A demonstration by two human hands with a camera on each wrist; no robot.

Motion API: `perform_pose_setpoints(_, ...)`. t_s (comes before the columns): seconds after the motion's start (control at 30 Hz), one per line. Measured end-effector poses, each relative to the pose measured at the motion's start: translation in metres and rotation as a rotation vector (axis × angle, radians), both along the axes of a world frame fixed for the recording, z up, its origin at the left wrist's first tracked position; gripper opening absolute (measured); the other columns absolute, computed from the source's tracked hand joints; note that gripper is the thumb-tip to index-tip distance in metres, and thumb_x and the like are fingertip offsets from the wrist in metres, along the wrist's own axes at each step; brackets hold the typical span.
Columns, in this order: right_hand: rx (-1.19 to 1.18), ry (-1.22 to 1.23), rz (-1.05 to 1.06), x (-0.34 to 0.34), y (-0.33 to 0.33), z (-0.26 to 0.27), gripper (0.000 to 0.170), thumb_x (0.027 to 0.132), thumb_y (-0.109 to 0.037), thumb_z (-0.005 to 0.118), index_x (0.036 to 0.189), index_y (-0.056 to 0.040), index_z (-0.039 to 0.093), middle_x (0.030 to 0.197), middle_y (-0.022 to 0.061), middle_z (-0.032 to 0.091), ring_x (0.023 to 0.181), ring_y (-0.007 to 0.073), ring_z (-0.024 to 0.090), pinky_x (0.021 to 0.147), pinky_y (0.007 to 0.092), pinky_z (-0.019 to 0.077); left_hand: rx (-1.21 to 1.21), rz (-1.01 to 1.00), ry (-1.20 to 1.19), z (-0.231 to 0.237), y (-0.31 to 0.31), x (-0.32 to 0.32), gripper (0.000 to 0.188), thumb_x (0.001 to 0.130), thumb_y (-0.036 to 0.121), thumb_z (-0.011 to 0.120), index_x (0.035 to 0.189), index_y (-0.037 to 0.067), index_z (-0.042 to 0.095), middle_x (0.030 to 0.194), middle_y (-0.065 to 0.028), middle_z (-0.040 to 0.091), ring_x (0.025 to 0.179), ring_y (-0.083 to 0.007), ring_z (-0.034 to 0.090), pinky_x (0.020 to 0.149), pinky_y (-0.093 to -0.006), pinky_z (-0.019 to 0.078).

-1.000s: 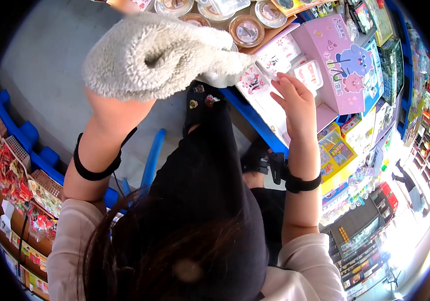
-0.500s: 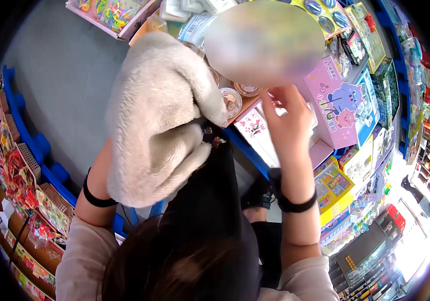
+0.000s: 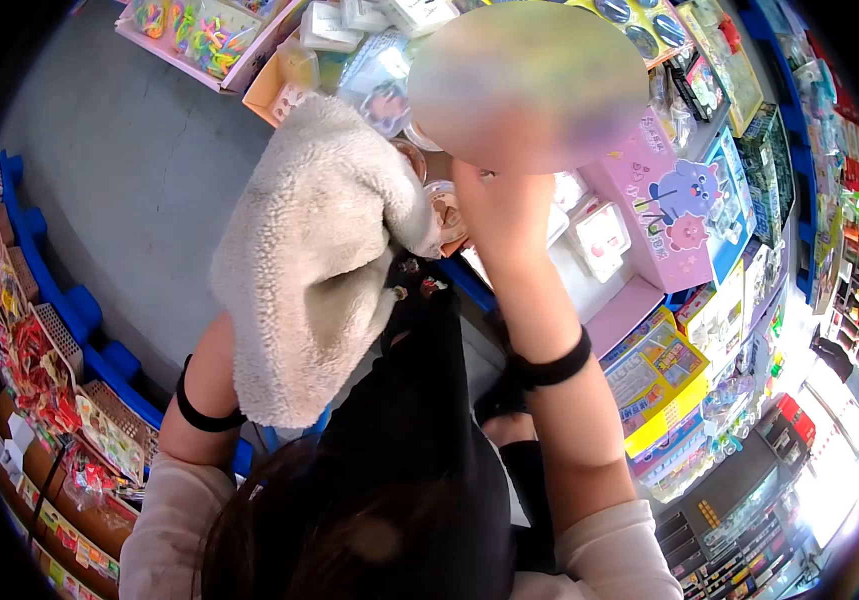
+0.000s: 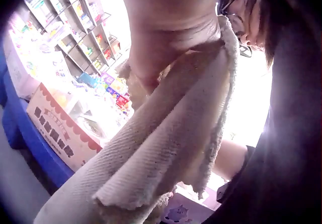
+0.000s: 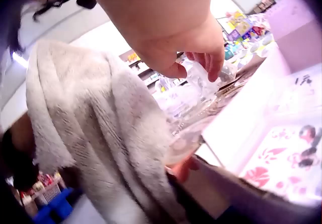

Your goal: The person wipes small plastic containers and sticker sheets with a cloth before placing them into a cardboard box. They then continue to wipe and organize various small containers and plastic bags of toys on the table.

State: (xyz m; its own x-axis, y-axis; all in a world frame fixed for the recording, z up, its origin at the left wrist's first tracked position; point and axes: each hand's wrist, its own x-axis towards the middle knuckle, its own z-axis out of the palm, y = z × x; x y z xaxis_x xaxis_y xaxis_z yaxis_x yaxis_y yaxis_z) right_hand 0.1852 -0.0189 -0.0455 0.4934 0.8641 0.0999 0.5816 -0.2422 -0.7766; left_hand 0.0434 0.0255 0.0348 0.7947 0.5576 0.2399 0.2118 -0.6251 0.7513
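Note:
A fluffy grey-beige cloth (image 3: pixel 299 250) hangs over my left hand, covering it in the head view. The left wrist view shows part of that hand (image 4: pixel 166 48) gripping the cloth (image 4: pixel 151 148), its fingers mostly hidden in the folds. Reddish fingertips show under a round clear container (image 5: pixel 183 143), beside the cloth (image 5: pixel 95 113) in the right wrist view. My right hand (image 3: pixel 509 215) reaches over the goods, its fingers covered by a blurred oval. In the right wrist view, that hand (image 5: pixel 186 48) pinches clear plastic packaging (image 5: pixel 201 80) between thumb and curled fingers.
An open pink box (image 3: pixel 654 205) with white packs (image 3: pixel 599 240) stands right of my right hand. A yellow box (image 3: pixel 649 380) is nearer my right arm. Another pink box (image 3: pixel 239 65) holds colourful items at upper left. Blue shelf edging (image 3: pixel 79 310) and baskets line the left.
The cloth has swung lower and hangs down more loosely. My right hand has left the pink box's white packs and moved leftward to the round containers and plastic packaging.

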Motion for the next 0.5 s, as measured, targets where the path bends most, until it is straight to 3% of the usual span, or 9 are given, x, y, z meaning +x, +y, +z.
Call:
perform_pose_setpoints(0.03,-0.016,0.254,-0.085,-0.002,-0.005,0.012,0.036,0.076,-0.003,0.057,0.110,0.0007,0.046,0.099,0.0153,0.058,0.092,0.0162,0.057,0.078,0.0263,0.0461,0.001,0.000,-0.001,-0.001,-0.002,-0.001,0.025,0.065,-0.010,0.055,0.087,0.002,0.059,0.093,-0.0086,0.054,0.084,-0.0228,0.053,0.079,-0.0311,0.0412)
perform_pose_setpoints(0.1,0.058,0.723,-0.083,0.005,-0.016,0.019,0.035,0.077,0.002,0.053,0.111,0.0035,0.045,0.102,0.0129,0.058,0.092,0.0156,0.056,0.079,0.0264,0.0456,-0.007,0.002,-0.007,-0.007,-0.008,-0.003,0.025,0.065,-0.010,0.055,0.087,0.002,0.059,0.093,-0.0087,0.054,0.085,-0.0229,0.053,0.079,-0.0313,0.0410)
perform_pose_setpoints(0.13,0.061,0.853,-0.048,0.007,-0.022,0.029,0.036,0.076,0.001,0.054,0.110,0.0029,0.044,0.104,0.0091,0.056,0.089,0.0154,0.055,0.075,0.0274,0.0465,-0.262,0.083,-0.114,-0.018,-0.016,-0.007,0.026,0.068,-0.006,0.054,0.093,0.002,0.055,0.097,-0.0087,0.053,0.088,-0.0220,0.052,0.081,-0.0309,0.0407)
perform_pose_setpoints(0.2,0.223,0.724,0.128,-0.004,-0.035,0.047,0.035,0.074,0.002,0.056,0.108,0.0006,0.048,0.101,0.0088,0.057,0.087,0.0177,0.056,0.075,0.0268,0.0457,-0.770,0.244,-0.326,-0.048,-0.035,-0.017,0.032,0.074,0.000,0.053,0.106,0.002,0.047,0.105,-0.0087,0.051,0.094,-0.0201,0.051,0.086,-0.0302,0.0401)
perform_pose_setpoints(0.3,0.341,0.038,0.694,-0.024,-0.044,0.064,0.024,0.060,0.000,0.059,0.084,-0.0015,0.058,0.098,0.0125,0.058,0.101,0.0263,0.051,0.087,0.0407,0.0389,-1.539,0.470,-0.635,-0.077,-0.051,-0.031,0.044,0.084,0.010,0.052,0.125,0.003,0.035,0.116,-0.0088,0.048,0.103,-0.0174,0.050,0.092,-0.0292,0.0392)
perform_pose_setpoints(0.33,0.285,0.010,0.674,-0.032,-0.046,0.067,0.024,0.060,-0.001,0.059,0.084,-0.0003,0.058,0.099,0.0130,0.058,0.102,0.0264,0.051,0.089,0.0410,0.0379,-1.269,0.246,-0.303,-0.061,-0.035,-0.033,0.042,0.089,0.011,0.043,0.128,0.004,0.030,0.121,-0.0108,0.045,0.110,-0.0188,0.047,0.094,-0.0309,0.0376)
perform_pose_setpoints(0.37,0.229,-0.017,0.655,-0.036,-0.048,0.070,0.025,0.060,-0.002,0.058,0.084,0.0010,0.058,0.099,0.0135,0.058,0.103,0.0265,0.051,0.090,0.0414,0.0368,-1.274,0.237,-0.304,-0.054,-0.033,-0.029,0.042,0.089,0.011,0.043,0.128,0.004,0.030,0.121,-0.0108,0.045,0.110,-0.0188,0.047,0.094,-0.0309,0.0376)
perform_pose_setpoints(0.47,0.431,0.168,0.654,-0.019,-0.048,0.066,0.023,0.059,0.005,0.053,0.082,0.0047,0.059,0.091,0.0151,0.060,0.097,0.0301,0.055,0.090,0.0430,0.0387,-1.813,0.201,-0.776,-0.042,-0.035,-0.022,0.048,0.081,0.011,0.056,0.124,0.003,0.036,0.119,-0.0147,0.047,0.109,-0.0230,0.048,0.093,-0.0351,0.0387)
perform_pose_setpoints(0.5,0.503,0.250,0.660,-0.011,-0.048,0.063,0.024,0.059,0.007,0.050,0.080,0.0053,0.059,0.088,0.0153,0.060,0.094,0.0314,0.057,0.089,0.0430,0.0402,-1.815,0.207,-0.774,-0.037,-0.036,-0.017,0.048,0.081,0.011,0.056,0.124,0.003,0.036,0.119,-0.0147,0.047,0.109,-0.0230,0.048,0.093,-0.0351,0.0387)
